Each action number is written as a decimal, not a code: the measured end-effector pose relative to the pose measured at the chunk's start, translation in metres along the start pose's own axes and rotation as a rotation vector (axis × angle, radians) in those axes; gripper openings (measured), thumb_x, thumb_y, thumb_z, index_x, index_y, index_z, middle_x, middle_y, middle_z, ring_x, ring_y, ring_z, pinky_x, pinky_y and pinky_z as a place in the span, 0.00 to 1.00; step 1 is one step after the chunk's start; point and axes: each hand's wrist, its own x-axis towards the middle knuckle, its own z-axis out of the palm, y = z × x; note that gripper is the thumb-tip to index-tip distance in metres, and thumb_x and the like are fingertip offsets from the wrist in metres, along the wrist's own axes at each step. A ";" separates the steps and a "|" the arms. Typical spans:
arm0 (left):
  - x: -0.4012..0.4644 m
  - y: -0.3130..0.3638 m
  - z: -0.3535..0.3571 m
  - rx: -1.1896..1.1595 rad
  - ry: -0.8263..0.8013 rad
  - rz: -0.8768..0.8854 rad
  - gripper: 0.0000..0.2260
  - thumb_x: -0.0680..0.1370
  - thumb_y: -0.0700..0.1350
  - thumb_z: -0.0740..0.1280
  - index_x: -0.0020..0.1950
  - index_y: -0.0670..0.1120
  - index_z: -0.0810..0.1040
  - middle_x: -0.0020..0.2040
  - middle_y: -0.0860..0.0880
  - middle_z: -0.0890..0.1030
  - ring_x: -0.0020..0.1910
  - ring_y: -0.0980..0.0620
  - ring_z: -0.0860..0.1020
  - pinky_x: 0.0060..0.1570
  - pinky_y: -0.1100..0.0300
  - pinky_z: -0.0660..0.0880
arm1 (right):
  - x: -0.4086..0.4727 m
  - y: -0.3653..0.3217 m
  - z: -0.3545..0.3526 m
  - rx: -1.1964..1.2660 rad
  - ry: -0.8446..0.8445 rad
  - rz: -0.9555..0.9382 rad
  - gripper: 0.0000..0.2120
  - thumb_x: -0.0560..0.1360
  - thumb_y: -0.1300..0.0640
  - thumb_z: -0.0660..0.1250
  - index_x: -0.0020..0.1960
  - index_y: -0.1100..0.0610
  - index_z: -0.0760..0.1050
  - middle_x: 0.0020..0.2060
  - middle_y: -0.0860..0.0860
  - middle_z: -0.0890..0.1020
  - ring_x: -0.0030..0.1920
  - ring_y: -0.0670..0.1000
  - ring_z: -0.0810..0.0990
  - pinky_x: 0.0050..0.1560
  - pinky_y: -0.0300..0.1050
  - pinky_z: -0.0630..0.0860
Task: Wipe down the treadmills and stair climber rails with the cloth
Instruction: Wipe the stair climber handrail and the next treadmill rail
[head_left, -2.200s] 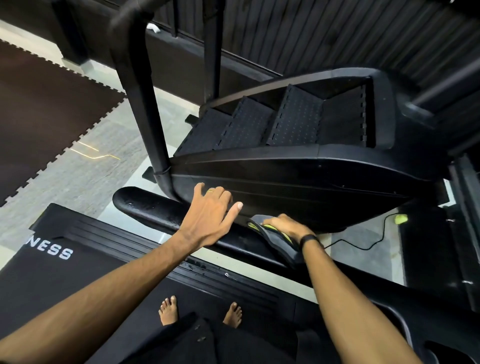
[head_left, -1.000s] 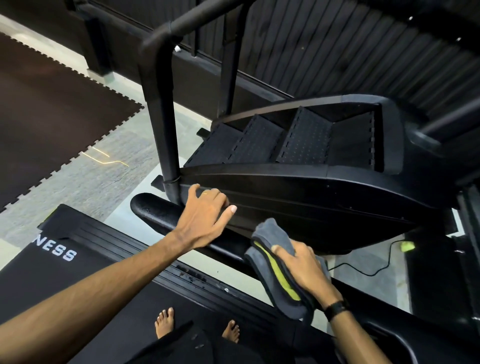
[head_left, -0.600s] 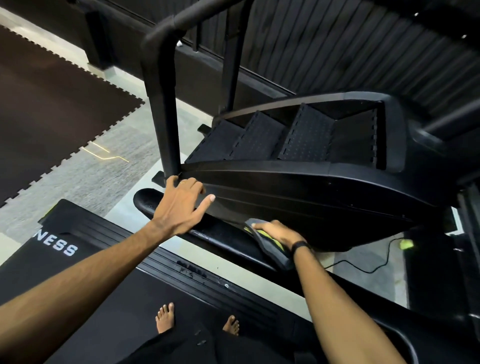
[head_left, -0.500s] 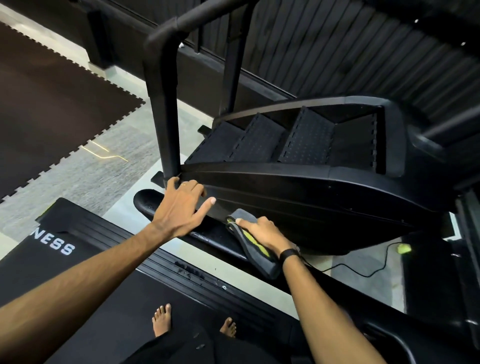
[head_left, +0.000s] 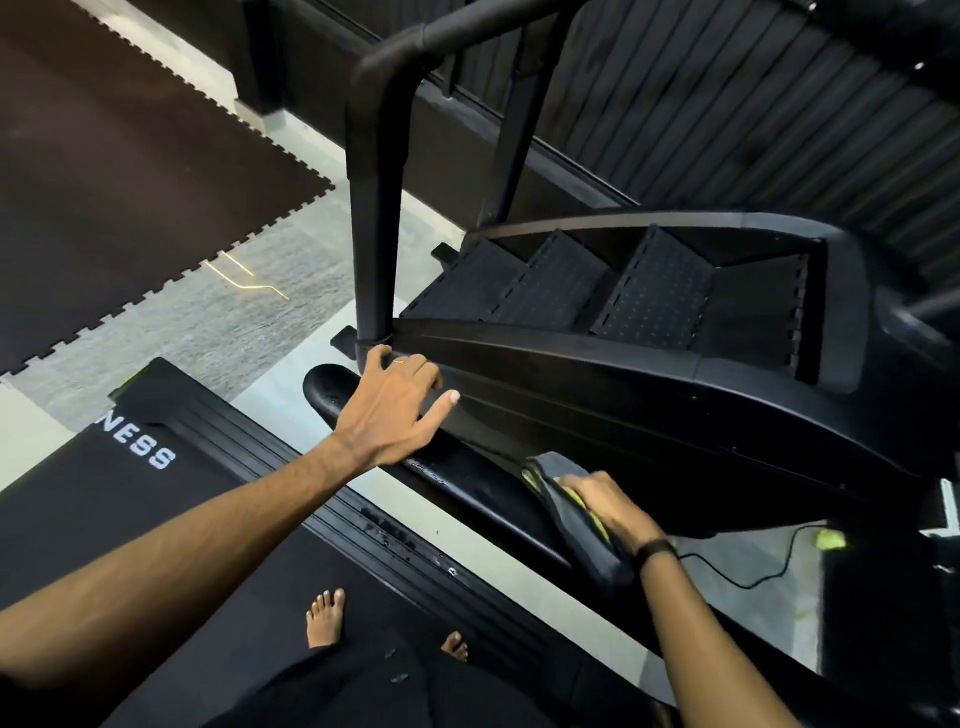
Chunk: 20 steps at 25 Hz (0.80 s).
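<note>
A folded grey microfibre cloth with a yellow-green inner face (head_left: 574, 512) is pressed onto the glossy black rounded treadmill handrail (head_left: 457, 475) by the right hand (head_left: 610, 501), whose fingers are curled over the cloth's top fold; a black band is worn at that wrist. The left hand (head_left: 397, 410) is laid further up the same rail, well apart from the right, with fingers relaxed and spread against the smooth black moulded side panel of the stair climber (head_left: 649, 415); a thin ring is seen on one finger. The rail's rounded end, speckled with small droplets or marks, is seen just beyond the left hand. A thick matte black tubular stair climber rail (head_left: 375, 208) is seen rising from the panel just above the left hand and bending at the top. Three black steps with a dotted, rubbery tread (head_left: 654, 283) are enclosed within the climber's housing. Below the arms, the flat black treadmill belt with white lettering (head_left: 140, 452) is stood upon by two bare feet (head_left: 324, 618). Dark interlocking rubber floor mats (head_left: 104, 171) are laid beside grey speckled flooring.
</note>
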 end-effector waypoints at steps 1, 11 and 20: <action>0.000 0.001 -0.001 0.001 -0.010 -0.006 0.17 0.81 0.60 0.51 0.43 0.50 0.68 0.41 0.54 0.70 0.42 0.49 0.75 0.65 0.43 0.63 | 0.011 -0.015 0.002 0.000 -0.054 0.019 0.16 0.83 0.52 0.58 0.66 0.55 0.78 0.65 0.58 0.79 0.68 0.56 0.76 0.69 0.51 0.69; -0.003 0.001 -0.004 0.021 -0.014 -0.039 0.15 0.81 0.59 0.54 0.43 0.50 0.68 0.41 0.53 0.71 0.42 0.48 0.75 0.64 0.43 0.64 | -0.023 -0.048 0.044 0.110 0.179 -0.178 0.27 0.68 0.30 0.60 0.54 0.48 0.79 0.43 0.46 0.85 0.47 0.51 0.83 0.52 0.51 0.79; 0.002 0.002 -0.001 0.004 -0.043 -0.081 0.15 0.80 0.60 0.53 0.42 0.51 0.68 0.41 0.53 0.72 0.42 0.49 0.75 0.65 0.43 0.61 | 0.030 -0.032 0.016 0.098 -0.082 0.055 0.19 0.79 0.49 0.64 0.62 0.60 0.79 0.60 0.60 0.81 0.53 0.50 0.78 0.52 0.45 0.73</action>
